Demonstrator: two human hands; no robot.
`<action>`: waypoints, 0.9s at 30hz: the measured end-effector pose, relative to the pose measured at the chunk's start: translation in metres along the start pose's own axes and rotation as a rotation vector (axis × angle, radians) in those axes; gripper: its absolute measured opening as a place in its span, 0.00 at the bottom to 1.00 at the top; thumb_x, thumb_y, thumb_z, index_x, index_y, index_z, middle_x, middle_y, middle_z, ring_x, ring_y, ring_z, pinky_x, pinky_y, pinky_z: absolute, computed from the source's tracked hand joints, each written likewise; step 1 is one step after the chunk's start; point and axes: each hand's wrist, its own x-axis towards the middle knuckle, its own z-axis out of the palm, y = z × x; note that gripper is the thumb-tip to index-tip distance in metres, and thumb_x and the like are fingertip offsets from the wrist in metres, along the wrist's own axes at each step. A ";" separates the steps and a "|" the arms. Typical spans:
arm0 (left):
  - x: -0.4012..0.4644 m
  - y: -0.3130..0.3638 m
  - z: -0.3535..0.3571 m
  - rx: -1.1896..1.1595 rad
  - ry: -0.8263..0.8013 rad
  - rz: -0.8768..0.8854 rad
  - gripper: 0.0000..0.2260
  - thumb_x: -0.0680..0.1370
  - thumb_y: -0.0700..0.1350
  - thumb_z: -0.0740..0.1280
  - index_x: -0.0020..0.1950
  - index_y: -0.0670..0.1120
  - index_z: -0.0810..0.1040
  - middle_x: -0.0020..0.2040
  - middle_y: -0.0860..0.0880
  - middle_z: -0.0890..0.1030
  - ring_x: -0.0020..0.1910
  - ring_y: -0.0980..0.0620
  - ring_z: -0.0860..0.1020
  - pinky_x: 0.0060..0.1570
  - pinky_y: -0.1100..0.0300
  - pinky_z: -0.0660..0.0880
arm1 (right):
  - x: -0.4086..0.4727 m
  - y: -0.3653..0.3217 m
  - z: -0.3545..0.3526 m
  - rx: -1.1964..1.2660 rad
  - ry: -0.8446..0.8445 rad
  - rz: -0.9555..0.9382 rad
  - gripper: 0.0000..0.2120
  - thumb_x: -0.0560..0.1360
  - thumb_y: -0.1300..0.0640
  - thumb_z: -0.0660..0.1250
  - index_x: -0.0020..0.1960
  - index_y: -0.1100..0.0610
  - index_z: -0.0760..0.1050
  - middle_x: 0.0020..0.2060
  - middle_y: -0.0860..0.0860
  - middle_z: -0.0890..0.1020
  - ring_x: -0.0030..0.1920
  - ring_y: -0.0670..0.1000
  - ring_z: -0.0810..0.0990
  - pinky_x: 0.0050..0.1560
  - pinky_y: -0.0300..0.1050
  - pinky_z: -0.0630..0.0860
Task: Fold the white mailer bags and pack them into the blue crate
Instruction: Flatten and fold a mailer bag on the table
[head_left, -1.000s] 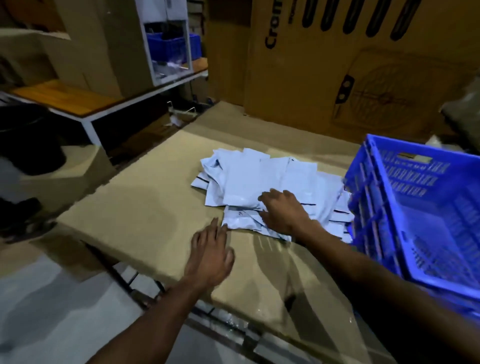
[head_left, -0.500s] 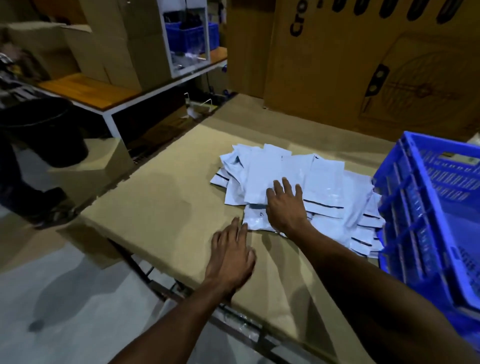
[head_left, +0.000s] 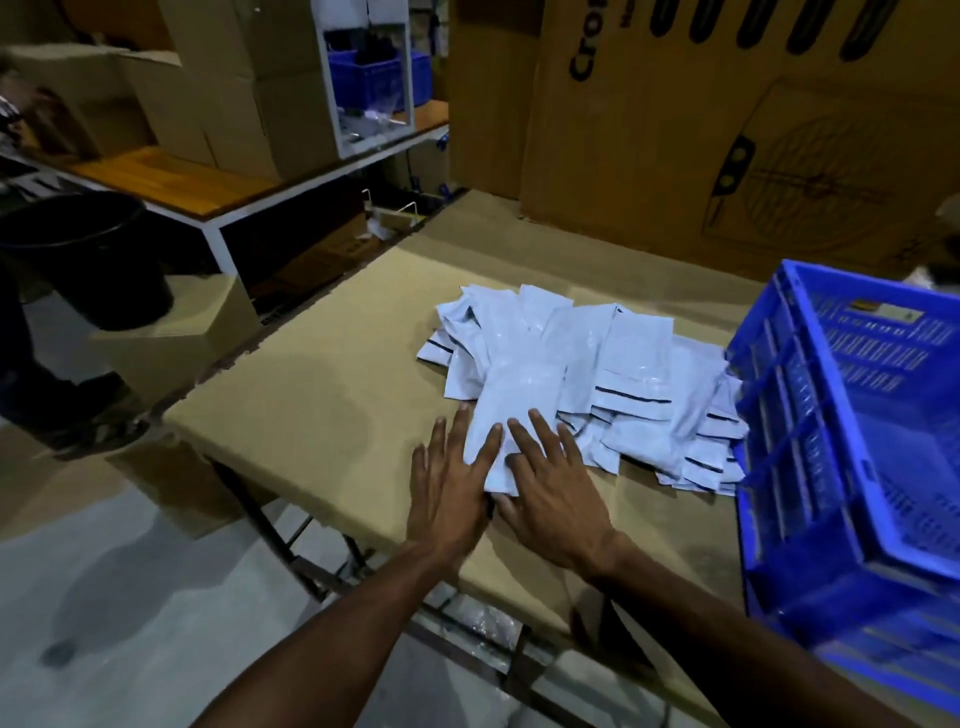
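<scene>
Both the left hand (head_left: 451, 493) and the right hand (head_left: 558, 499) lie flat with fingers released and spread, pressing the nearest white plastic mailer bag (head_left: 511, 410) of a loose pile on the cardboard-covered tabletop (head_left: 322, 395), beside the blue slatted plastic crate (head_left: 795, 426).

One cam only, head-worn, wide-angle. Looks fwd and down over table (head_left: 322, 395), close above both hands: left hand (head_left: 449, 499), right hand (head_left: 558, 499) centre frame. Blue crate (head_left: 810, 415) right of hands.
</scene>
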 end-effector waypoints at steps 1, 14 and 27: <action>-0.002 -0.002 -0.001 0.007 -0.009 0.006 0.42 0.74 0.46 0.71 0.82 0.61 0.51 0.82 0.42 0.54 0.79 0.37 0.54 0.70 0.35 0.63 | -0.006 0.003 -0.006 0.069 -0.001 -0.014 0.26 0.80 0.40 0.56 0.65 0.60 0.74 0.76 0.58 0.66 0.79 0.60 0.56 0.74 0.64 0.58; -0.009 -0.029 -0.010 0.040 -0.150 0.564 0.39 0.76 0.42 0.61 0.80 0.67 0.46 0.82 0.45 0.53 0.78 0.40 0.61 0.69 0.43 0.66 | -0.055 0.061 -0.011 -0.121 -0.256 -0.202 0.32 0.73 0.53 0.64 0.76 0.57 0.65 0.74 0.58 0.68 0.77 0.64 0.59 0.73 0.66 0.58; -0.007 -0.029 -0.009 0.251 -0.032 0.574 0.40 0.72 0.51 0.71 0.81 0.54 0.58 0.82 0.44 0.56 0.78 0.40 0.61 0.69 0.40 0.66 | -0.063 -0.016 0.006 -0.109 -0.464 0.327 0.28 0.66 0.54 0.69 0.65 0.60 0.78 0.59 0.63 0.81 0.51 0.68 0.83 0.42 0.59 0.82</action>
